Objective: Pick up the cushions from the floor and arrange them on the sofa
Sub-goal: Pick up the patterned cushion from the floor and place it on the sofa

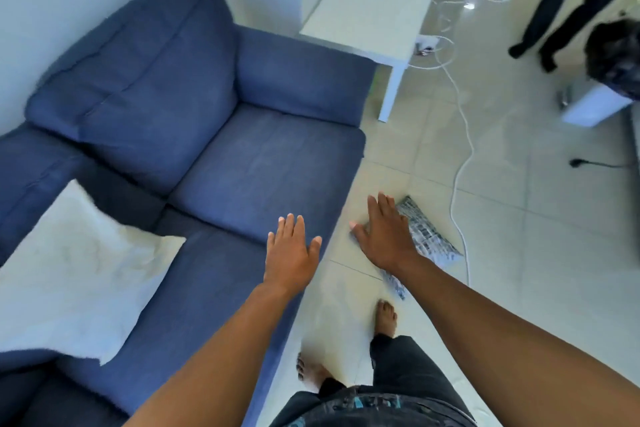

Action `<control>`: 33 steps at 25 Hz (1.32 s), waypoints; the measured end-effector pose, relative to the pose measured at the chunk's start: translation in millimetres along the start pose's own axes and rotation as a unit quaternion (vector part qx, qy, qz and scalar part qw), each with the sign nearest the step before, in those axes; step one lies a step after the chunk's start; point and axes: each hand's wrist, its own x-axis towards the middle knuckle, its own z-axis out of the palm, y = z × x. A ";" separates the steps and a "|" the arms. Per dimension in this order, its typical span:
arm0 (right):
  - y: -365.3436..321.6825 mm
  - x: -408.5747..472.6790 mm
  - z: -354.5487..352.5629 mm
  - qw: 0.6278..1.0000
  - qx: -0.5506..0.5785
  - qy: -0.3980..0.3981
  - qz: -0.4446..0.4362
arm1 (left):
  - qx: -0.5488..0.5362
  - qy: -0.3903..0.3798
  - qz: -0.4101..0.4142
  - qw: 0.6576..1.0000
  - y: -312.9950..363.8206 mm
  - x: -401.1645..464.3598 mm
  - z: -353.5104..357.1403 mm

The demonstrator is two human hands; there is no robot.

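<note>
Cream cushion [74, 274] lies on the blue sofa [242, 163] (seat's left end), then the left hand [291, 253] hovers flat and empty, while the right hand [384, 236], fingers spread, reaches over a patterned cushion [429, 239] on the floor [519, 218].

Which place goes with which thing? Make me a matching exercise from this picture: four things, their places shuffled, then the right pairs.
Things:
1. white cushion
2. patterned grey cushion
3. white side table
4. left hand

Places:
A. on the floor tiles, under the right hand
B. open, over the front edge of the sofa seat
C. on the sofa seat, at the left
D. on the floor beyond the sofa's armrest

Pairs: 1-C, 2-A, 3-D, 4-B
</note>
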 end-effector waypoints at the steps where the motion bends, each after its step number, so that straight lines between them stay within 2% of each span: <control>1: 23.3 -2.5 -7.8 1.000 0.016 0.003 0.025 | 0.012 -0.014 0.023 1.000 21.1 11.4 10.1; 7: 160.4 0.8 -41.7 0.990 0.076 0.034 0.111 | 0.079 -0.097 0.116 0.985 148.7 68.0 73.1; 10: 207.9 12.6 -48.3 0.990 0.072 0.032 0.121 | 0.109 -0.123 0.138 0.977 192.0 93.1 99.7; 16: 277.9 54.7 -40.4 0.981 0.110 0.019 0.158 | 0.118 -0.156 0.124 0.973 246.4 153.8 150.4; 24: 352.0 155.1 71.5 0.955 0.192 -0.023 0.227 | 0.172 -0.219 0.102 0.955 204.9 272.3 259.1; 33: 463.3 278.4 282.1 0.920 0.242 -0.058 0.303 | 0.171 -0.242 0.046 0.954 94.7 428.2 466.6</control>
